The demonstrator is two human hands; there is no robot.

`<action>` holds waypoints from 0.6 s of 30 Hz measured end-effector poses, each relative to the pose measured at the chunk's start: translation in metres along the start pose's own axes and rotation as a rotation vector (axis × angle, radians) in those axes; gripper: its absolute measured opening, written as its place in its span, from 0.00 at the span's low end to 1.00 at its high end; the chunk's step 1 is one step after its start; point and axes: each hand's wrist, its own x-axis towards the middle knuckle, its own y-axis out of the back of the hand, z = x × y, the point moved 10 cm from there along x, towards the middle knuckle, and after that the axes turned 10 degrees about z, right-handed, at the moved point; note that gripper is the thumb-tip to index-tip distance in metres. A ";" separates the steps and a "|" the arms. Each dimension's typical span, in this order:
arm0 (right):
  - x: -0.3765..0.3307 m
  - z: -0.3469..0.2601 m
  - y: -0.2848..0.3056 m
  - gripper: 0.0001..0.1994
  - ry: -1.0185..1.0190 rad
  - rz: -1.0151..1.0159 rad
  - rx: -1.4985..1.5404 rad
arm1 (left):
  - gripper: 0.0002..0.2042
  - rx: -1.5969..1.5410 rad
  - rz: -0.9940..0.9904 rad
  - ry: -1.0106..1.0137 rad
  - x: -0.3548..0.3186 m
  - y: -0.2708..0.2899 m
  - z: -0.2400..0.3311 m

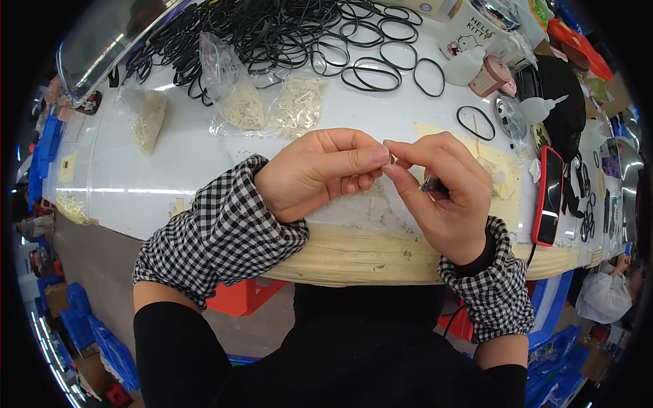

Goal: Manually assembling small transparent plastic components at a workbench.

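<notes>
Over the table's near edge, my left hand [323, 170] is closed, thumb pressed against the forefinger. My right hand [445, 187] meets it there, its thumb and forefinger pinched at the left thumb tip. Whatever lies between the fingertips is too small to make out. A dark, shiny thing [433, 185] shows in the curl of my right palm; its kind is unclear. Just beyond my left hand lie clear plastic bags of small pale pieces, one bag [297, 103] beside another bag [243, 109]. Black-and-white checked sleeve covers wrap both forearms.
A heap of black rubber-like loops [272, 34] spreads across the back, with one loose loop [476, 122] nearer. A third bag [148, 122] stands left. At right lie a red-rimmed phone [548, 197], a white squeeze bottle [466, 66] and a white cup [469, 30]. Yellowish tape covers the table edge [367, 257].
</notes>
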 end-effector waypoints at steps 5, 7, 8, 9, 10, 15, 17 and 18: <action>0.000 -0.004 0.000 0.17 0.050 0.014 -0.038 | 0.08 -0.056 0.045 0.026 0.002 0.002 -0.002; 0.004 -0.005 0.000 0.14 0.003 -0.001 -0.065 | 0.08 -0.082 0.036 0.030 0.002 0.001 -0.001; 0.005 -0.003 0.000 0.14 -0.028 -0.015 -0.084 | 0.09 -0.077 0.034 0.026 0.001 0.000 0.001; 0.004 0.002 -0.001 0.13 -0.074 -0.041 -0.115 | 0.09 -0.073 0.031 0.021 0.001 -0.001 0.002; 0.003 0.006 -0.001 0.13 -0.119 -0.064 -0.149 | 0.09 -0.075 0.024 0.024 0.001 -0.002 0.002; -0.001 0.010 -0.006 0.17 -0.003 -0.031 -0.302 | 0.07 -0.076 0.014 0.026 -0.001 -0.003 0.001; -0.003 0.011 -0.006 0.17 0.003 -0.033 -0.328 | 0.06 -0.076 -0.017 0.013 0.000 -0.006 0.002; -0.003 0.011 -0.006 0.17 0.013 -0.027 -0.327 | 0.06 -0.076 -0.031 0.006 0.000 -0.007 0.002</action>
